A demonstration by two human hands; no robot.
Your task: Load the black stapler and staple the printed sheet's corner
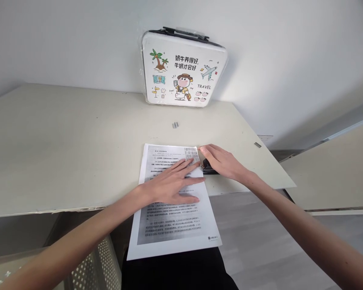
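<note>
A printed sheet of paper [169, 237] lies at the table's front edge, its lower half sticking out over my lap. Spread flat on its upper part is my left hand [172, 183], fingers apart and pointing right. My right hand [219, 159] is closed over a black stapler [210, 170] at the sheet's right edge. Most of the stapler is hidden under that hand, and its base shows below the palm. I cannot tell how far the paper's edge goes into it.
A white cartoon-printed case [184, 68] with a black handle leans against the wall at the table's back. A small grey piece, like a strip of staples [175, 125], lies before it. Another grey piece [257, 145] lies near the right edge of the table [78, 149].
</note>
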